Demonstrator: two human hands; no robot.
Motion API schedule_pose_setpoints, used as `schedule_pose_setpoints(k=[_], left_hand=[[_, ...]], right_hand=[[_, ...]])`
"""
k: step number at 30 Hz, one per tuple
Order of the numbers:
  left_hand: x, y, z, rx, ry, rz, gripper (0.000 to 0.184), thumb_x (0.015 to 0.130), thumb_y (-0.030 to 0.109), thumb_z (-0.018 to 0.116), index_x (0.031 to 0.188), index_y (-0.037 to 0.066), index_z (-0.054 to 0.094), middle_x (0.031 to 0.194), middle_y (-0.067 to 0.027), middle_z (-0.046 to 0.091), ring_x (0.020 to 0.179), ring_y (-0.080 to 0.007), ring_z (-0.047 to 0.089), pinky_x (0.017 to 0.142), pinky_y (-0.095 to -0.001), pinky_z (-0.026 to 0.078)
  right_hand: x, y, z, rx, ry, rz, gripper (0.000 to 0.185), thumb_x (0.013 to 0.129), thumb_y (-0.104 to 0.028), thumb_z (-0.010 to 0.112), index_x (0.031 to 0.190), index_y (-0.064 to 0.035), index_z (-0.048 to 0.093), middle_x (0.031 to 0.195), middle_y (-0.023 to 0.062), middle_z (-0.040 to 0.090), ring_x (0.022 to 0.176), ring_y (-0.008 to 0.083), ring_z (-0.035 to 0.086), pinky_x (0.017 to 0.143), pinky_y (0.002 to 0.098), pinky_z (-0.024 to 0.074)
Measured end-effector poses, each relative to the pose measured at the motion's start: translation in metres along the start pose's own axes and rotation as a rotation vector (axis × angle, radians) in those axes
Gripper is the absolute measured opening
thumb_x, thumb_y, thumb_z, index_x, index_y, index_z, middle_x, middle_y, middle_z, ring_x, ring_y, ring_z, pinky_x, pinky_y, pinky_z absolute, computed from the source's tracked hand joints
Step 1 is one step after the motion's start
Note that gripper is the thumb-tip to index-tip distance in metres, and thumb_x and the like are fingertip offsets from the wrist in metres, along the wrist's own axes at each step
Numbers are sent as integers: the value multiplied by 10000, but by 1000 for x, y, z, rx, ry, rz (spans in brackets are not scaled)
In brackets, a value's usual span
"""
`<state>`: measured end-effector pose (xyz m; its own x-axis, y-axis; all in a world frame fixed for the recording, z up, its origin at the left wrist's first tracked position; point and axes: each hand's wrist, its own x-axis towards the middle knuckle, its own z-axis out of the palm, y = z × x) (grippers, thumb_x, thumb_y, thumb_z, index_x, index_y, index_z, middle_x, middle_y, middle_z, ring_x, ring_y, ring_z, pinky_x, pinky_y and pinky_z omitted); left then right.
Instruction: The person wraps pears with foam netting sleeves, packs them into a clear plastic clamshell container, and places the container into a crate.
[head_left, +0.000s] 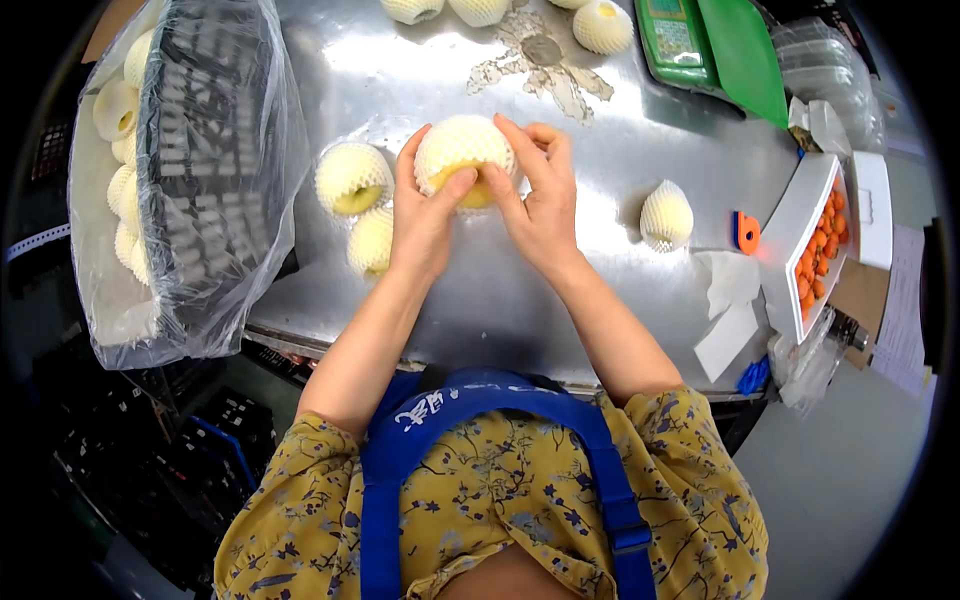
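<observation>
Between both hands, over the middle of the metal table, is a round yellow fruit in a white foam net [465, 148]. My left hand [425, 205] grips its left side, thumb at the net's lower edge. On the opposite side my right hand [538, 190] holds it with thumb and fingers. Yellow skin shows below the net; the exact kind of fruit is unclear. Just left of my left hand lie a netted greenish-yellow fruit [354, 180] and a second netted fruit [371, 242], partly hidden by that hand.
A plastic-lined crate [215, 150] with netted fruit stands at left. One netted piece [666, 216] lies right of my hands, others at the back edge. Further right are a green scale [715, 50], an orange-and-blue tape dispenser [746, 232] and a white box [790, 255] of small orange produce.
</observation>
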<state>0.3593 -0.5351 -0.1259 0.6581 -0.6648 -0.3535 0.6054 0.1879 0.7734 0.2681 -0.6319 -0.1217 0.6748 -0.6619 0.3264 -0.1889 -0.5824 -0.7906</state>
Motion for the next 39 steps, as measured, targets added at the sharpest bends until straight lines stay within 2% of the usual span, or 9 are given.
schedule_pose_setpoints(k=[4,7,8,12,19,20,23,26,39], left_hand=[[-21,2,2,-32,-32,-7,733,747,26,715,1342,69,289,1214,-132,485,1107,-227,512,967,-351,430],[-26,-1,-17,-68,-154,-10,686,754,98,736,1317,61,346,1209,-112,507,1113,-215,517,972,-353,427],[-31,-2,-24,-119,-202,-59,678,756,156,740,1312,62,363,1221,-108,507,1125,-215,512,980,-358,420],[-49,-3,-34,-196,-374,-195,779,728,454,717,1330,90,380,1297,-101,475,1212,-251,453,1024,-416,376],[-69,5,-8,-402,-266,-327,837,782,696,475,1351,93,363,1321,-143,448,1220,-310,448,1039,-496,343],[-69,10,-3,-358,-226,-327,817,806,697,437,1350,92,364,1314,-147,453,1214,-311,453,1035,-497,347],[-74,26,13,-313,-144,-386,740,867,655,364,1346,90,371,1303,-142,463,1208,-293,460,1023,-475,363],[-79,20,22,-68,-259,-345,710,893,635,320,1343,88,374,1299,-125,470,1195,-263,474,996,-431,396],[-81,26,13,14,-364,-69,720,714,283,715,1299,22,388,1226,-110,503,1153,-217,492,974,-355,407]], right_hand=[[-15,-14,-16,58,8,54,238,851,-150,616,1019,17,626,1029,113,598,760,173,569,659,272,470],[-23,-10,-25,771,16,562,219,920,-186,538,983,6,624,966,77,634,671,144,581,595,239,478],[-22,-12,-32,1210,-21,795,264,953,-228,488,950,2,617,946,69,641,735,138,601,653,260,500],[-21,-7,-42,1507,-70,990,230,951,-191,481,970,8,596,946,92,649,877,148,614,762,295,504],[-64,20,-12,259,-224,365,161,849,-96,581,944,23,633,867,76,659,854,139,596,774,289,455],[-59,20,-22,455,-193,531,266,806,-105,628,1046,5,597,965,99,642,953,192,594,831,306,449],[-48,-14,-51,650,-64,122,526,749,-50,688,1229,-43,474,1150,113,569,1098,211,531,902,329,431],[-49,-33,-50,319,-85,-119,765,612,-90,803,1266,-94,408,1233,117,509,1133,269,506,933,345,427],[-51,-27,-58,365,-106,-301,790,554,-27,800,1244,-98,421,1309,154,456,1200,320,457,987,381,405]])
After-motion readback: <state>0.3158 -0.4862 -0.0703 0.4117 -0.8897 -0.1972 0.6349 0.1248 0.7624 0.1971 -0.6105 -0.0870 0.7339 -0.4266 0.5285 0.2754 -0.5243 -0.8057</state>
